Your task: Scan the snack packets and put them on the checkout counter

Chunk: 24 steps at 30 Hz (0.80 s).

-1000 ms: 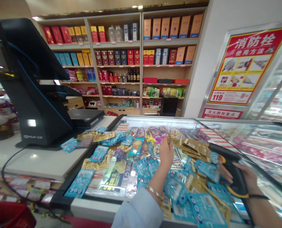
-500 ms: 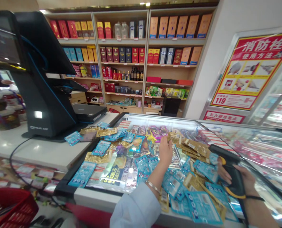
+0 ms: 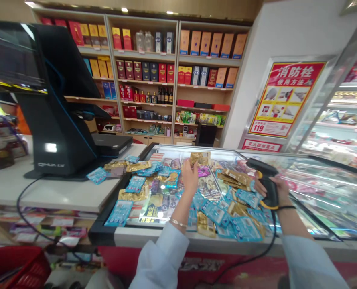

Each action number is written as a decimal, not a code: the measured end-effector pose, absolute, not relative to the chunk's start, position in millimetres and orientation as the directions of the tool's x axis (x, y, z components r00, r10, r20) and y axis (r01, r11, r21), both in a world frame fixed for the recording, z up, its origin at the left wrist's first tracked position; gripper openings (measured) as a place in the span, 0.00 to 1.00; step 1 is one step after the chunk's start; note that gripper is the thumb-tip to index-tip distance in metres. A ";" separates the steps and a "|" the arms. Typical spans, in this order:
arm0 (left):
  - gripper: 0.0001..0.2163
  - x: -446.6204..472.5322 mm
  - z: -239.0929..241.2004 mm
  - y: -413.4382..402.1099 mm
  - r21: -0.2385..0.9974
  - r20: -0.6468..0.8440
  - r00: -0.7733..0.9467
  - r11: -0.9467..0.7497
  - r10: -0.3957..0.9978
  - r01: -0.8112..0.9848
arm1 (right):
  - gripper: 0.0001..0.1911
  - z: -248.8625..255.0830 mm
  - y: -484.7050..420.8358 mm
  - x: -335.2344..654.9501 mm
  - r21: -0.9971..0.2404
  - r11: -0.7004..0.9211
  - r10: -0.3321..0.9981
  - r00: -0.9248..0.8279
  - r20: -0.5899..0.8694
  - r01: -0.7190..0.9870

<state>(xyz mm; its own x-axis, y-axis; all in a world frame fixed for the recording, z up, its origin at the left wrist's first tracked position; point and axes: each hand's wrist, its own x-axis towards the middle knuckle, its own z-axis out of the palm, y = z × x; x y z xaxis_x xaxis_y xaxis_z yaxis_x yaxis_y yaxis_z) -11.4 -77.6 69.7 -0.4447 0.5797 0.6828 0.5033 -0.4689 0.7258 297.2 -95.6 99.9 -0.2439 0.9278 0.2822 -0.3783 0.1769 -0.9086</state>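
My left hand (image 3: 189, 176) pinches a gold foil snack packet (image 3: 201, 158) at its left end, raised over the glass top of the display freezer (image 3: 168, 200). On the right, my right hand (image 3: 282, 190) is wrapped around a black barcode scanner (image 3: 268, 180), whose head points left. A blue packet (image 3: 247, 228) lies among several more blue and gold packets below the scanner. Between my hands rests a stack of gold packets (image 3: 234, 177). Toward the left, further blue packets (image 3: 135, 184) are scattered on the glass.
A dark checkout terminal (image 3: 55, 132) stands on the white counter (image 3: 76, 192) at left, with packets at the counter's edge. The scanner's cord (image 3: 256, 257) hangs over the freezer front. A red basket (image 3: 19, 261) is at lower left. Shelves of boxes (image 3: 145, 70) stand behind.
The gold packet in my left hand has moved left, away from the stack, and is now held up in plainer view. My right hand still holds the scanner. The whole view has shifted.
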 end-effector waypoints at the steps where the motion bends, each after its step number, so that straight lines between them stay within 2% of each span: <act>1: 0.07 -24.9 75.2 -82.9 0.723 0.686 -0.457 -0.468 0.566 0.508 | 0.15 107.2 -95.0 284.7 -0.906 0.190 0.916 -0.263 0.302 -0.379; 5: 0.08 -85.7 85.2 -101.8 0.758 0.651 -0.544 -0.406 0.529 0.511 | 0.16 126.5 -91.0 223.1 -0.900 0.195 0.874 -0.347 0.340 -0.391; 10: 0.10 -164.4 69.6 -125.1 0.825 0.559 -0.643 -0.274 0.523 0.494 | 0.20 123.3 -89.0 137.6 -0.916 0.155 0.823 -0.465 0.328 -0.371; 15: 0.16 -221.8 38.3 -155.4 0.858 0.439 -0.735 0.002 0.517 0.514 | 0.18 96.5 -82.5 73.7 -0.907 0.091 0.770 -0.549 0.327 -0.412; 18: 0.21 -236.6 22.0 -169.4 0.782 0.423 -0.751 0.213 0.507 0.585 | 0.16 77.7 -74.1 52.6 -0.874 0.049 0.743 -0.567 0.355 -0.483; 21: 0.20 -239.7 10.5 -176.2 0.618 0.488 -0.697 0.356 0.526 0.701 | 0.15 61.1 -66.2 37.1 -0.844 0.009 0.727 -0.576 0.374 -0.536; 24: 0.18 -238.5 3.6 -177.5 0.529 0.497 -0.693 0.452 0.522 0.719 | 0.14 43.0 -60.2 21.8 -0.832 -0.024 0.740 -0.569 0.358 -0.554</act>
<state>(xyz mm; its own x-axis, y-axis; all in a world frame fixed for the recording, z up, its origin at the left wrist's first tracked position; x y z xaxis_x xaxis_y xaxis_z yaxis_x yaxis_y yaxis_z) -238.5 -177.5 3.6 -0.6934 0.5216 0.4972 0.7188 0.4517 0.5285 21.8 -60.2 43.0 -0.5693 0.7399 0.3585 -0.5545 -0.0236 -0.8319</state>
